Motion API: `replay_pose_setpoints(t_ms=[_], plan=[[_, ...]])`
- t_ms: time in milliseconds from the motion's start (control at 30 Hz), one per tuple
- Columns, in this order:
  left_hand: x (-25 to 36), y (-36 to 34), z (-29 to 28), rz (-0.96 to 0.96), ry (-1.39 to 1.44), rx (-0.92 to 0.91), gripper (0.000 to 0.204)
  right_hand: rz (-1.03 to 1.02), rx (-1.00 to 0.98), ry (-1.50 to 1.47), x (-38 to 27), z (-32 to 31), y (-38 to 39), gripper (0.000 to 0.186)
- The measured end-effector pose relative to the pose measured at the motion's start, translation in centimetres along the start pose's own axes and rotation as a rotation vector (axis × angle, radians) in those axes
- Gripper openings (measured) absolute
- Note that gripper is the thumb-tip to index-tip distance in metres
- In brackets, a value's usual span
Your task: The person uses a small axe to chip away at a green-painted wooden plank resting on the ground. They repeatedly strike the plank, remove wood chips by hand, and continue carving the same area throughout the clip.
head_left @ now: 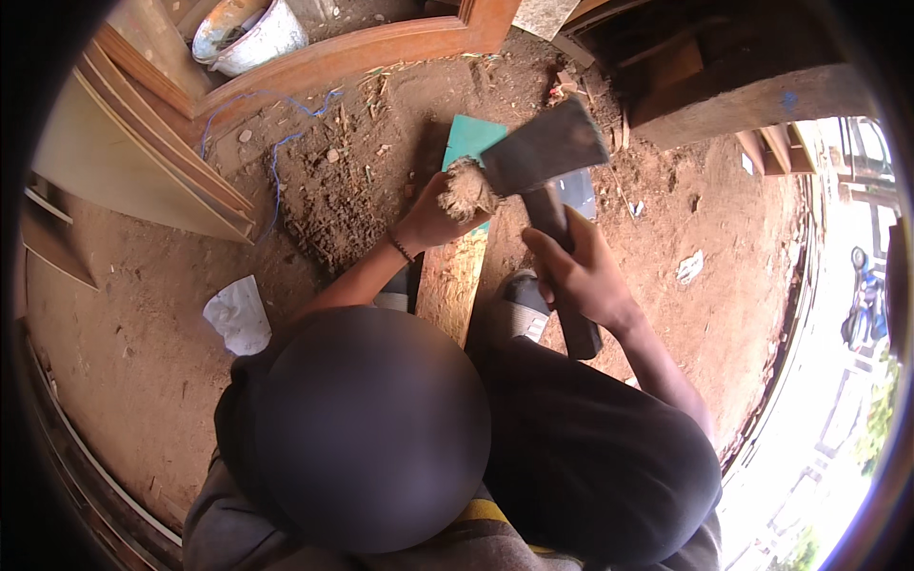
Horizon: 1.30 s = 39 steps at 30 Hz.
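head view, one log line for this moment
left hand holding wood chunk | right hand gripping hatchet | hatchet close to wood chunk, contact unclear | part-green board below

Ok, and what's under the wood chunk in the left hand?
A plank, green at its far end, bare nearer, runs beneath the wood chunk. The chunk and left hand cover part of it, so any contact is hidden.

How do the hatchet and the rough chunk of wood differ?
The hatchet is dark, while the chunk is pale tan. The hatchet has a broad, flat blade on a long handle; the chunk shows a blunt, ragged end. The hatchet is in the right hand, the chunk in the left hand. Both are gripped in one hand each.
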State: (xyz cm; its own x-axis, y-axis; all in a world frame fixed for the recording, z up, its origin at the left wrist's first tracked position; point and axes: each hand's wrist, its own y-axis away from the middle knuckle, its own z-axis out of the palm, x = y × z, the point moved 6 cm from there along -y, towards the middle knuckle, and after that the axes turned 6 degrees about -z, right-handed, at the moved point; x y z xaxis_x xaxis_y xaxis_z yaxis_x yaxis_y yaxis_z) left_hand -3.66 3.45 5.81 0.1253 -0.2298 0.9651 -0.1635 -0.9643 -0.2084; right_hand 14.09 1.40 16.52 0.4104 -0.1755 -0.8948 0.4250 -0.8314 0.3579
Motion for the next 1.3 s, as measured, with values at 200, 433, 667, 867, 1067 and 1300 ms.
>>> replay_pose_setpoints(t_ms=[200, 433, 667, 867, 1067, 1300], plan=[[0.5, -1.5, -0.9, -0.082, -0.048, -0.001, 0.022, 0.198, 0.180, -0.102, 6.2, -3.0, 2.6, 0.022], [-4.2, -2.3, -5.2, -0.564, 0.625, 0.173, 0.049, 0.445, 0.398, -0.253, 18.9, -5.3, 9.2, 0.022], [-5.0, 0.3, -10.4, -0.675, 0.397, 0.263, 0.036, 0.634, 0.664, -0.398, 27.1, -5.0, 14.0, 0.026], [-2.9, 1.1, -4.2, -0.426, -0.609, -0.263, 0.028, 0.578, 0.722, -0.495, 28.5, -3.5, 14.0, 0.022], [-4.4, 2.9, -2.2, -0.487, -0.627, -0.226, 0.039, 0.643, 0.819, -0.695, 29.5, -2.7, 14.6, 0.023], [-4.5, 3.7, -2.7, -0.521, -0.563, -0.203, 0.041, 0.627, 0.790, -0.771, 30.2, -2.1, 14.5, 0.024]])
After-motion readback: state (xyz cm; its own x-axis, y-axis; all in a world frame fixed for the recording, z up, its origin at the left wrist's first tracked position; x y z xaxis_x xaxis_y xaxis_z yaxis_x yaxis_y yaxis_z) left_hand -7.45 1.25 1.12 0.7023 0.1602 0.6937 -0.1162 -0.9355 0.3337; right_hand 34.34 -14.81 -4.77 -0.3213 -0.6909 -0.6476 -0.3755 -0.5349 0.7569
